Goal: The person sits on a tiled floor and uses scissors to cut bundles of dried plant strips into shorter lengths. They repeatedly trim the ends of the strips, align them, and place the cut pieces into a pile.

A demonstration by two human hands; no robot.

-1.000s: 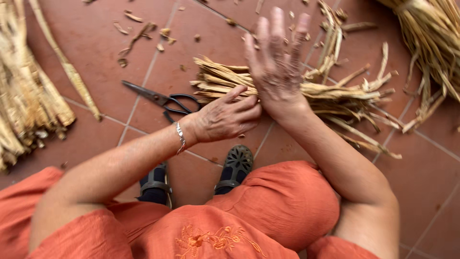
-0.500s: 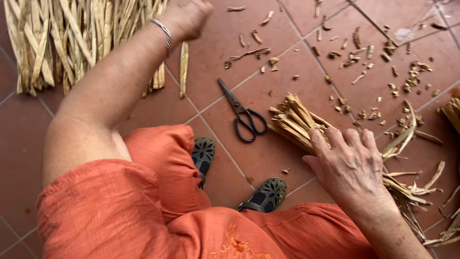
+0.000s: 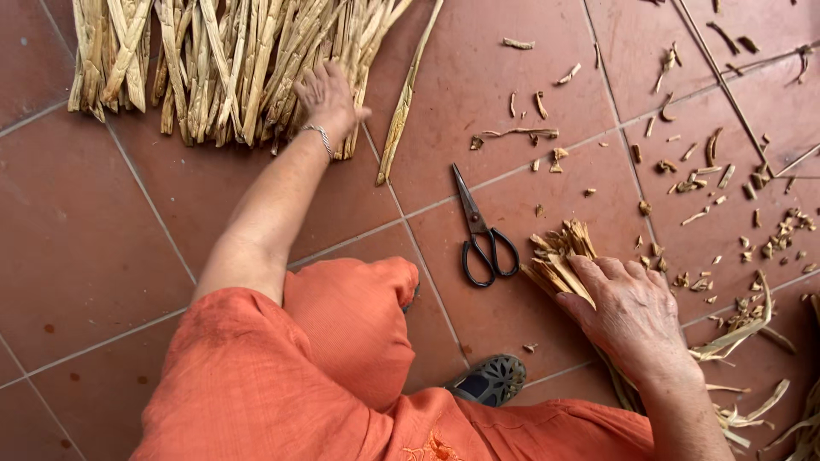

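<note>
Dried strips [image 3: 213,60] run lengthwise away under the flat left hand [image 3: 329,98]; right hand [image 3: 632,312] presses a diagonal bundle [image 3: 559,260].

No packages, labels, signs or screens show anywhere in this view — nothing boxed, wrapped or printed; nothing lit.
</note>
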